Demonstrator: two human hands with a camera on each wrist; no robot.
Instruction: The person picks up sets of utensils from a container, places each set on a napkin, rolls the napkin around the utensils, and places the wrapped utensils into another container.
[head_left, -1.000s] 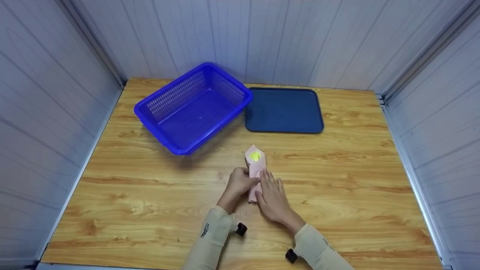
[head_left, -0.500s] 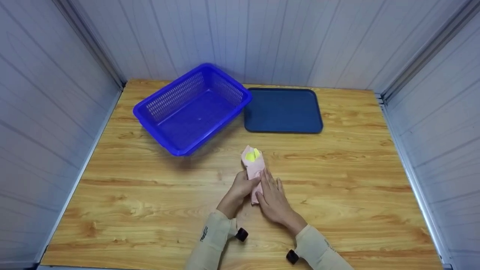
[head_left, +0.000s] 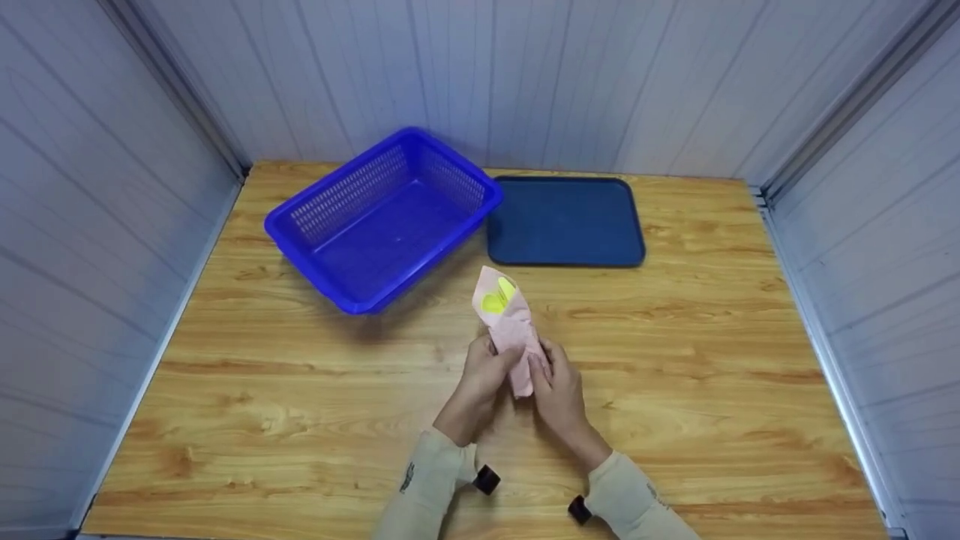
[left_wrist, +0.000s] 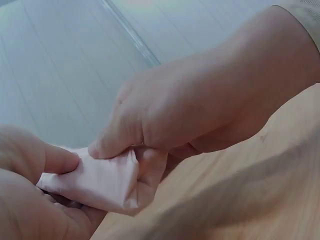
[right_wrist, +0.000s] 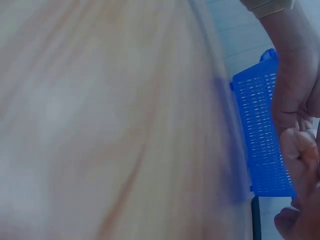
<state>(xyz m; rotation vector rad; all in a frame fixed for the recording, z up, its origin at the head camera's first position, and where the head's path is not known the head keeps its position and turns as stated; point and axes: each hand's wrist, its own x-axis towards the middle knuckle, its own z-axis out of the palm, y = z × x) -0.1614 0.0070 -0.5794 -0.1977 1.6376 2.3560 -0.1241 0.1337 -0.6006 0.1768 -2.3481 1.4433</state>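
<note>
A pale pink napkin [head_left: 514,328], folded into a narrow pouch, is held between both hands above the table. From its open far end show two yellow pieces [head_left: 493,303], one rounded like a spoon bowl, the other longer; their lower parts are hidden inside. On the near left side my left hand [head_left: 480,379] grips the napkin, thumb on top. My right hand [head_left: 559,390] pinches its right edge. In the left wrist view both thumbs press on the napkin [left_wrist: 105,180], whose folded end faces the camera. The right wrist view shows only a little of the napkin [right_wrist: 299,142] between the hands.
A blue perforated basket [head_left: 397,232] stands at the back left on the wooden table [head_left: 675,375]. Beside it, at the back, lies a flat dark blue tray [head_left: 566,221], close to the basket's right corner. Pale panel walls [head_left: 480,82] enclose the table's back and sides.
The napkin has come up off the table and tilted, its far end swinging left. More of the yellow pieces shows. My right hand went from lying flat along the edge to pinching it.
</note>
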